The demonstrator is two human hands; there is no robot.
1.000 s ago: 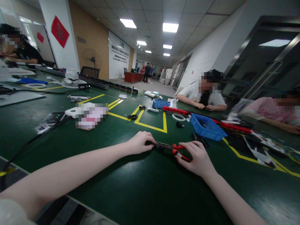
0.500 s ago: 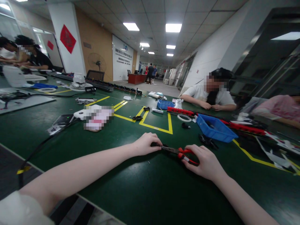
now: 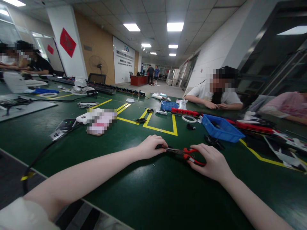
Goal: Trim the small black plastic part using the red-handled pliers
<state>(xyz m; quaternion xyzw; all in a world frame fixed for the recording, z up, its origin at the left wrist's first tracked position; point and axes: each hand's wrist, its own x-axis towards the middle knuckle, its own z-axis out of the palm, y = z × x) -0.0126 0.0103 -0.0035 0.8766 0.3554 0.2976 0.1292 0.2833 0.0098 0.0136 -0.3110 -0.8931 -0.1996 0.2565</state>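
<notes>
My right hand (image 3: pixel 213 159) is closed round the red-and-black handles of a pair of needle-nose pliers (image 3: pixel 185 153) above the green table. The handles stand somewhat apart, and the metal jaws point left toward my other hand. Fingers and thumb of my left hand (image 3: pixel 151 147) pinch a small black part (image 3: pixel 159 146) right at the pliers' tips. Most of that part is hidden by the fingers, so its kind does not show. A tiny metallic piece (image 3: pixel 153 165) lies on the tabletop below my left hand.
A blue bin (image 3: pixel 222 129) with dark parts stands right of the pliers, black pieces (image 3: pixel 214 142) beside it. Yellow tape (image 3: pixel 160 130) marks the green table (image 3: pixel 144 204). A phone (image 3: pixel 102 123) and cabled device (image 3: pixel 63 127) lie left. A person (image 3: pixel 218 92) sits opposite.
The pliers' handles have shifted slightly to the right along with my right hand. My left hand still pinches the black part at the jaw tips. The view has tilted a little.
</notes>
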